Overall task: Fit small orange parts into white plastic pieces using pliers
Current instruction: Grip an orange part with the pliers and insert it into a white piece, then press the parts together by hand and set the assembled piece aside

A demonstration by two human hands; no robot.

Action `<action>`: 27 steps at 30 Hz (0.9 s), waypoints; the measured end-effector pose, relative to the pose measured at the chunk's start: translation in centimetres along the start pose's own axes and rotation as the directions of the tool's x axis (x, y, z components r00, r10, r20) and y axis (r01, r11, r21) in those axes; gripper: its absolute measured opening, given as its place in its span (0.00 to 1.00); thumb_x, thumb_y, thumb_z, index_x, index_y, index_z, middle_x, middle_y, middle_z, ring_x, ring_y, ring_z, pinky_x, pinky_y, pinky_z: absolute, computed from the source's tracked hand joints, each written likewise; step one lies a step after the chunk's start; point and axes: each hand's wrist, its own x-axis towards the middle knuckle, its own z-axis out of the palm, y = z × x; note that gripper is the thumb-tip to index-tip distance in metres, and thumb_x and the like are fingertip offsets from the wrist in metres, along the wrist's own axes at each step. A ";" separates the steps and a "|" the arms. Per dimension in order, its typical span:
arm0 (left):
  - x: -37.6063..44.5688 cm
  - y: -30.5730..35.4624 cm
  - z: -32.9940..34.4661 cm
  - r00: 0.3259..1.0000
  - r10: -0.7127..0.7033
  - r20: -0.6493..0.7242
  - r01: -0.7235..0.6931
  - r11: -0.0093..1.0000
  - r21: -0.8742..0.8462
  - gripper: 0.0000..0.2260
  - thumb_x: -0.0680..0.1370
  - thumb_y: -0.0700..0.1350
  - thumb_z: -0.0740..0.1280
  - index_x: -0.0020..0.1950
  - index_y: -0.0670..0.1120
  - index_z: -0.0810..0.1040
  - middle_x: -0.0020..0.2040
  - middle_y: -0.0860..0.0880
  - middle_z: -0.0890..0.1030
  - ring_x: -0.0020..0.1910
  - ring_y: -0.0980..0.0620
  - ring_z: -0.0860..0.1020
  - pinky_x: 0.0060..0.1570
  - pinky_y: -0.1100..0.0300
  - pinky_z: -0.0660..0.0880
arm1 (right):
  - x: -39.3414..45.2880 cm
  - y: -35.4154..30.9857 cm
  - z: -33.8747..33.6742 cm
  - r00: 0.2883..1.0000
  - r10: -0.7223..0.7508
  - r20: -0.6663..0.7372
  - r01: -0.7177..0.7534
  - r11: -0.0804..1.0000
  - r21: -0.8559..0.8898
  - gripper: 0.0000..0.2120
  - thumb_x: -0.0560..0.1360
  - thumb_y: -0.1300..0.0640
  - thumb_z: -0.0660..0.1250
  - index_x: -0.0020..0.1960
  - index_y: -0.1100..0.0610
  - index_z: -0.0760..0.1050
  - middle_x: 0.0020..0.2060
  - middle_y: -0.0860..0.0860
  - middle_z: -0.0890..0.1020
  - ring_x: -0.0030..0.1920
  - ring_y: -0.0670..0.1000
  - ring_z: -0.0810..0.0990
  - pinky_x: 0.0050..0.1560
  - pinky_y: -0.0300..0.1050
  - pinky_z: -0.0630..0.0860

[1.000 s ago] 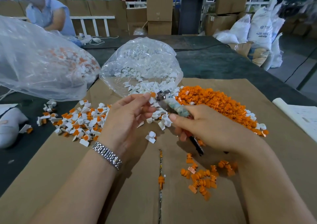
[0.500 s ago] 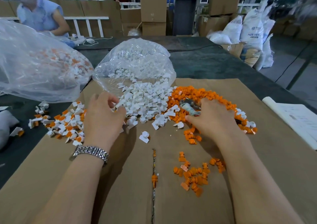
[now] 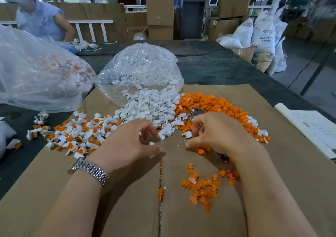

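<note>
We see a brown cardboard sheet (image 3: 227,95) covering the dark table (image 3: 218,64), largest thing in view. On the far left a big clear bag (image 3: 36,73) with mixed white/orange pieces; beside it a smaller clear bag (image 3: 141,66) spilling the white pieces pile (image 3: 149,107) onto the cardboard. Touching that pile's right edge is the orange parts heap (image 3: 214,104). Left of the white pile lies a spread of assembled white-and-orange pieces (image 3: 81,131). A small loose cluster of orange parts (image 3: 201,187) lies near us, right of the cardboard seam (image 3: 160,173).

Our right hand (image 3: 218,133) is curled round the pliers (image 3: 195,113): metal head pokes out above the fingers, just at the white/orange border; a dark handle end shows below the palm. Thumb extends left, low over the cardboard.

Our left hand (image 3: 131,140) hangs over the near edge of the white pile, fingers curled down; a white piece shows at the fingertips, but we cannot tell if it's pinched. Metal watch (image 3: 91,171) on that wrist.
</note>
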 end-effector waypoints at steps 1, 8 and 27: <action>0.0 0.0 0.0 1.000 0.003 0.020 -0.004 0.999 0.052 0.13 0.69 0.63 0.77 0.45 0.60 0.78 0.44 0.59 0.79 0.46 0.67 0.75 0.37 0.70 0.72 | -0.1 -0.1 0.1 1.000 -0.014 0.016 0.015 0.999 -0.039 0.16 0.66 0.38 0.79 0.43 0.47 0.79 0.40 0.42 0.80 0.45 0.45 0.78 0.39 0.45 0.74; 0.2 0.5 0.3 0.999 -0.046 -0.010 0.045 0.997 -0.060 0.04 0.76 0.50 0.76 0.47 0.57 0.82 0.40 0.57 0.83 0.41 0.63 0.81 0.38 0.72 0.72 | 0.0 -0.4 0.6 0.998 -0.066 -0.018 0.064 0.993 -0.101 0.04 0.74 0.49 0.75 0.47 0.48 0.83 0.44 0.45 0.82 0.49 0.47 0.80 0.45 0.45 0.76; 1.5 2.0 2.6 0.943 0.162 -0.291 -0.100 0.971 0.218 0.09 0.78 0.53 0.71 0.56 0.52 0.82 0.49 0.54 0.77 0.52 0.53 0.73 0.55 0.56 0.70 | 0.6 -0.7 1.2 0.978 -0.077 -0.191 0.067 0.996 -0.059 0.03 0.81 0.53 0.64 0.51 0.52 0.75 0.46 0.48 0.79 0.47 0.50 0.78 0.46 0.49 0.77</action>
